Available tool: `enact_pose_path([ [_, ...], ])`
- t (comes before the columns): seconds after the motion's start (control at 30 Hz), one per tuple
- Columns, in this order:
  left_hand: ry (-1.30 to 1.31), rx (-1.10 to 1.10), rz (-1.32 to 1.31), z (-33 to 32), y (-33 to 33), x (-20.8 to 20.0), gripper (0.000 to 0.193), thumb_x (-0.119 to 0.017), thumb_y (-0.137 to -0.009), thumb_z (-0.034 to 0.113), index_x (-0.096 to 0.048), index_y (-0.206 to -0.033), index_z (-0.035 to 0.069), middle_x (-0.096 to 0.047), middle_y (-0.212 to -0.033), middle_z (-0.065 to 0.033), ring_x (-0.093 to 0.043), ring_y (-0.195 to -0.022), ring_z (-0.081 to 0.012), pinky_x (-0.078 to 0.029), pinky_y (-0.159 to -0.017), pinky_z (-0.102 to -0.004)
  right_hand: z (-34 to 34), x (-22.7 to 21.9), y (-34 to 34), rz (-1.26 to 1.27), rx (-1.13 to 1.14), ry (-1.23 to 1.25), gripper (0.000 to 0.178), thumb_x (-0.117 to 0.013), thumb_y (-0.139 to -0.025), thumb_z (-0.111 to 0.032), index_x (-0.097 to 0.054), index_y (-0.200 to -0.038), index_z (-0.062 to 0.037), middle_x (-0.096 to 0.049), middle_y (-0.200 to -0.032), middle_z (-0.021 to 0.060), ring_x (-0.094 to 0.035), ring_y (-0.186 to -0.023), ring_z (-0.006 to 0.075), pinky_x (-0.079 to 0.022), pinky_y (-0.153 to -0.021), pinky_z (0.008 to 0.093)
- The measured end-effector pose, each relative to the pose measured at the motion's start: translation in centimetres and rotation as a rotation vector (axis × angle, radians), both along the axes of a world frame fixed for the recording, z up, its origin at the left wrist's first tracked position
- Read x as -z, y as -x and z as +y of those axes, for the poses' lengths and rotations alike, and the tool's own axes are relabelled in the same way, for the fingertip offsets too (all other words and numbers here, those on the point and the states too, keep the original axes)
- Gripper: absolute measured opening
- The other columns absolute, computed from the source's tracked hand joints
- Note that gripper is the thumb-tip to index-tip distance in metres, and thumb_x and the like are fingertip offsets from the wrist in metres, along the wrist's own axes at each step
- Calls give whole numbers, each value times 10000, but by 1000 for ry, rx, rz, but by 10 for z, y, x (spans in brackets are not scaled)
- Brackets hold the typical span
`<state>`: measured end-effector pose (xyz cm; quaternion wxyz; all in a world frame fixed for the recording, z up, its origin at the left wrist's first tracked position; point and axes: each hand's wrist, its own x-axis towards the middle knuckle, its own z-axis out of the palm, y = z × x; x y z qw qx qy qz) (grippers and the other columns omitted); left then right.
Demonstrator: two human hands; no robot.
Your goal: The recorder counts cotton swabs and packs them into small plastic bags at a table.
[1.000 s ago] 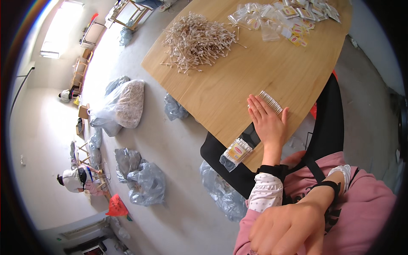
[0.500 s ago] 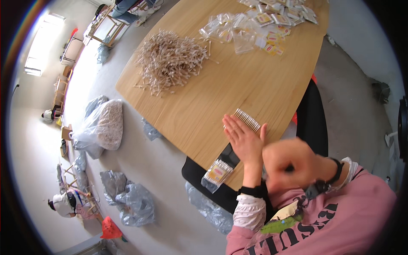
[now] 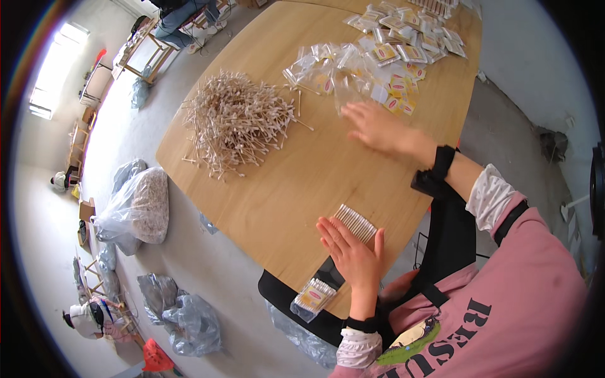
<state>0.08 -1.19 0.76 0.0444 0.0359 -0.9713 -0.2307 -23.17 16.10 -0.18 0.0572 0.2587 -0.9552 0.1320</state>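
On the table's near part, my left hand (image 3: 354,255) lies with its fingers stretched out and thumb apart, along a neat row of cotton swabs (image 3: 357,223). Its fingertips touch or nearly touch the row's left end. Farther off, my right hand (image 3: 381,130) is stretched over the table, slightly blurred, fingers extended and thumb apart, with nothing seen in it. Just beyond its fingertips are clear plastic bags (image 3: 348,87). Small yellow-and-white cards (image 3: 401,93) lie beside these bags. A filled pack of cotton swabs (image 3: 314,296) rests at the table's near left edge.
A large heap of loose cotton swabs (image 3: 236,120) covers the table's left side. Finished packs (image 3: 403,34) pile up at the far end. A black chair (image 3: 450,236) stands by the table. Plastic sacks (image 3: 151,205) sit on the floor at left; other people work farther off.
My right hand has swung from near my body out to the far part of the table, by the clear bags. My left hand stays at the swab row. The whole view has shifted slightly.
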Motion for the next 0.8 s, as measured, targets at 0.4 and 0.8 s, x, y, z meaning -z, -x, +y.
enact_pose_path([
  [0.4, -478, 4, 234, -5, -9, -4, 779, -660, -918, 190, -239, -1532, -39, -202, -1612, -267, -185, -1502, -436, -161, -1207, -523, -16, -17, 136, 362, 110, 22, 326, -686, -825, -161, -578, -1111, -47, -658, -1066, 130, -628, -1053, 312, -456, -973, 475],
  [0.8, -1434, -270, 14, -2, 53, -68, 489, -671, -952, 121, -498, -1388, -18, -606, -1304, -165, -620, -1098, -200, -514, -887, -314, -28, -116, -36, -484, -287, 621, 278, -619, -852, -32, -626, -1130, -25, -669, -853, 83, -656, -907, 175, -499, -815, 338],
])
